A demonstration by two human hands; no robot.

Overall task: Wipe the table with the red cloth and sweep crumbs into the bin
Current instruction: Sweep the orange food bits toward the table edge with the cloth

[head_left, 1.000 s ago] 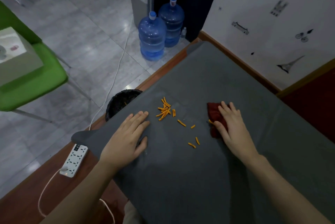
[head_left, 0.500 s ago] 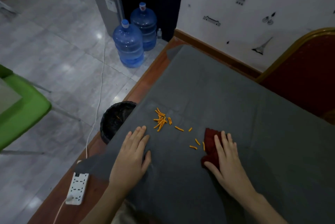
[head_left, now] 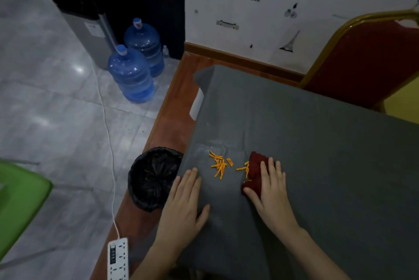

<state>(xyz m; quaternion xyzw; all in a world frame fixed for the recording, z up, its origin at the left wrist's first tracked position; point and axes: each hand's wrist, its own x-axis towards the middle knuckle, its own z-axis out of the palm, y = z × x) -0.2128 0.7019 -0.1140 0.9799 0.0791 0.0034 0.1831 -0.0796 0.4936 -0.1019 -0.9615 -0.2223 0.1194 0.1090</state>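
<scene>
A grey-covered table (head_left: 317, 143) fills the right of the head view. Orange stick-shaped crumbs (head_left: 218, 165) lie in a small pile near its left edge, and a few more touch the red cloth (head_left: 254, 173). My right hand (head_left: 271, 191) presses flat on the bunched cloth, just right of the crumbs. My left hand (head_left: 183, 202) lies flat on the table's left edge with fingers together, holding nothing. A bin lined with a black bag (head_left: 153, 176) stands on the floor directly below that edge, left of the crumbs.
A white power strip (head_left: 118, 259) with its cord lies on the wooden ledge by the table's near left. Two blue water bottles (head_left: 133, 75) stand on the floor by a dispenser. A red chair (head_left: 362, 59) is at the far right, a green chair (head_left: 18, 200) at left.
My right hand has pushed the red cloth leftward, gathering the scattered crumbs toward the pile. The camera has swung left and closer. My left hand stays on the table edge.
</scene>
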